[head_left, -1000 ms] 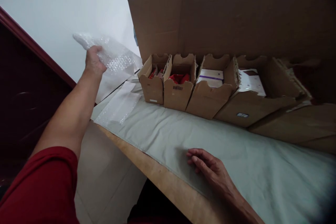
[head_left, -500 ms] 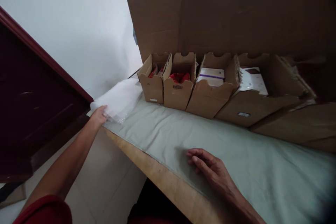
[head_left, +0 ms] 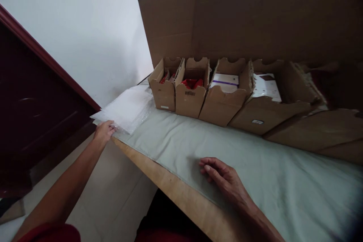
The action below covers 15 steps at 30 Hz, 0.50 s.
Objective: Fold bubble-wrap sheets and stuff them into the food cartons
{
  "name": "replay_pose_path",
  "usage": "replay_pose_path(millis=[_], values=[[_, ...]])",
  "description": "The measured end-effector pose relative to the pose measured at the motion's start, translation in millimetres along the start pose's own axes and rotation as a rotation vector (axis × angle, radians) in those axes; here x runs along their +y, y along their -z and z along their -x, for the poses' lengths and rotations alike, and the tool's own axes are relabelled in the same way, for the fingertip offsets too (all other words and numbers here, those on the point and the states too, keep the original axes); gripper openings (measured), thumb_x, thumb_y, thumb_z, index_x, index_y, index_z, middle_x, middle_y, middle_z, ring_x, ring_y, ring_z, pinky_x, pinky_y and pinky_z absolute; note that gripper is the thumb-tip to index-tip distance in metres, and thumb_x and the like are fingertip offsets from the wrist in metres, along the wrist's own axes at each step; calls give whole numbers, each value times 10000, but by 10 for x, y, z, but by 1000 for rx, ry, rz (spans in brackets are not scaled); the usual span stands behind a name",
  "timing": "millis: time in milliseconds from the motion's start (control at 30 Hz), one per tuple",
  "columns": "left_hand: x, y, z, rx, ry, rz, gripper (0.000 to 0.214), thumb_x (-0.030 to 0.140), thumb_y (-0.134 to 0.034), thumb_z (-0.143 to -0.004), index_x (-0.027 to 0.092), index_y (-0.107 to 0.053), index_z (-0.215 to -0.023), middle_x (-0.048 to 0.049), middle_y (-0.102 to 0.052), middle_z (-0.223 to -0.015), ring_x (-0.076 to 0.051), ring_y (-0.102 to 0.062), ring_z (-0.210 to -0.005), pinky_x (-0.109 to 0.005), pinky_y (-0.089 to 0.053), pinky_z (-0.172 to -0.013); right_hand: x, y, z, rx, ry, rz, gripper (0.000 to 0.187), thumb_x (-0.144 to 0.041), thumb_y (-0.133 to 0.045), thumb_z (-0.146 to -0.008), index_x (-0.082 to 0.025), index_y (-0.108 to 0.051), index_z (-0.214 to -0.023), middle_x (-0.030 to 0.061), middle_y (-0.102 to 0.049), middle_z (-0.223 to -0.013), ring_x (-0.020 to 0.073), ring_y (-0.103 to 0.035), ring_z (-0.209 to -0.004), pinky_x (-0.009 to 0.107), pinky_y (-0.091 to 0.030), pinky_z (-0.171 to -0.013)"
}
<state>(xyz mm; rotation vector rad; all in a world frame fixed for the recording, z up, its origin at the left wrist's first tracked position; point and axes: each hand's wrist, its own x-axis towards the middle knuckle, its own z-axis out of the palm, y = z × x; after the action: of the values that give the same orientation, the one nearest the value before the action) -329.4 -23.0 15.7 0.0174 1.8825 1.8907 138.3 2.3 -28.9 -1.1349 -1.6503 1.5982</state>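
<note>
A stack of clear and white bubble wrap [head_left: 127, 107] lies at the far left end of the table. My left hand [head_left: 104, 131] is at its near corner, fingers closed on the edge of the wrap; how many layers they hold is hidden. Over the green cloth [head_left: 170, 136] near the front edge hovers my right hand [head_left: 221, 177], half curled and loosely open, with nothing in it.
A row of open cardboard bins [head_left: 187, 104] stands along the back, with red packets [head_left: 193, 83] and white boxes [head_left: 225, 81] inside. A tall cardboard panel [head_left: 241, 19] rises behind them. To the left is a dark red door [head_left: 42, 109].
My left hand has shifted slightly down and left along the wrap's corner. The wrap now lies flatter, its left corner reaching further out. My right hand has barely moved.
</note>
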Motion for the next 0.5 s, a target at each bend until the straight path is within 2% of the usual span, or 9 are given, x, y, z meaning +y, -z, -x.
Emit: replay_pose_path(millis=[67, 133, 200, 267, 300, 367, 433, 500], values=[[7, 65, 114, 59, -194, -97, 628, 30, -700, -693, 216, -541, -1271, -91, -579, -1348, -248, -572, -1281, -419, -463, -1132, -3, 1, 6, -4, 9, 10, 508, -657, -624, -860, -202, -714, -1066, 126, -763, -1030, 261, -718, -831, 366, -580, -636], [16, 88, 212, 103, -464, -300, 752, 73, -719, -699, 221, -474, -1394, -126, -411, -1554, -282, -396, -1466, -444, -295, -1250, -15, -2, 14, -2, 8, 23, 475, -631, -619, -869, -208, -711, -1065, 117, -763, -1026, 255, -713, -836, 365, -575, -644], [8, 44, 259, 98, -779, -606, 747, 121, -716, -724, 178, -469, -1426, -187, -324, -1617, -345, -292, -1528, -517, -192, -1277, -27, -7, 23, 5, -3, 17, 450, -606, -621, -870, -210, -705, -1066, 109, -761, -1027, 245, -709, -840, 357, -568, -651], [-24, -63, 228, 13, -1022, -881, 640, 181, -706, -762, 148, -531, -1376, -239, -331, -1614, -417, -253, -1540, -612, -162, -1255, -32, -13, 31, 4, -7, -11, 438, -589, -631, -863, -204, -698, -1060, 106, -758, -1023, 233, -704, -833, 341, -556, -647], [-46, -133, 181, -56, -1080, -962, 569, 213, -704, -778, 149, -573, -1329, -249, -343, -1612, -440, -243, -1541, -639, -163, -1241, -31, -17, 35, 1, -7, -28, 429, -578, -636, -862, -201, -695, -1059, 104, -756, -1021, 225, -700, -829, 331, -548, -644], [-88, -284, 40, -183, -1107, -1080, 440, 285, -693, -810, 149, -639, -1225, -263, -375, -1599, -470, -232, -1540, -666, -186, -1218, -23, -25, 39, -10, -5, -61, 404, -550, -640, -868, -195, -690, -1053, 100, -752, -1019, 211, -693, -825, 312, -527, -639], [-115, -419, -121, -239, -1036, -1187, 362, 353, -672, -830, 156, -670, -1133, -257, -459, -1547, -477, -281, -1520, -671, -237, -1197, -11, -37, 43, -12, -1, -93, 374, -522, -643, -871, -192, -685, -1042, 92, -742, -1015, 196, -684, -821, 292, -502, -633], [-124, -512, -244, -254, -927, -1280, 308, 394, -647, -831, 177, -676, -1048, -224, -598, -1413, -463, -418, -1444, -668, -331, -1151, 1, -53, 50, -13, 0, -126, 348, -492, -654, -864, -188, -680, -1030, 78, -727, -983, 180, -669, -799, 275, -478, -625]])
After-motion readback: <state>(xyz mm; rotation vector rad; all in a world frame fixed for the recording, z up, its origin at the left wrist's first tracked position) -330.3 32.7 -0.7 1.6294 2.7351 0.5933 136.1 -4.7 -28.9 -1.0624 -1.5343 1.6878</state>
